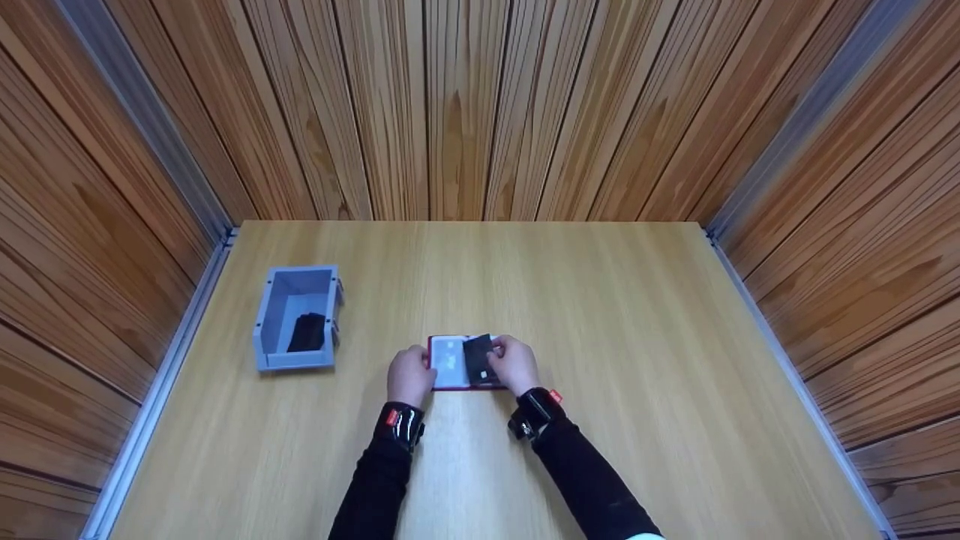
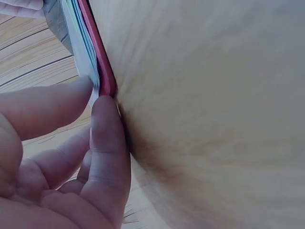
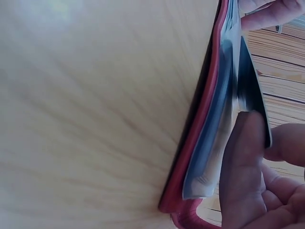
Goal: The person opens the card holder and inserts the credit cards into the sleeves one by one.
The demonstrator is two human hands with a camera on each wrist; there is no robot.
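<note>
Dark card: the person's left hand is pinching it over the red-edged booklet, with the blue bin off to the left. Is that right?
Not quite: the right hand pinches the dark card, as the right wrist view shows. It is over the red-edged booklet, with the blue bin off to the left.

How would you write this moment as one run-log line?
left hand: pinches edge of red-covered rectangular booklet | right hand: pinches dark rectangular card over booklet | blue-grey plastic bin: black object inside
</note>
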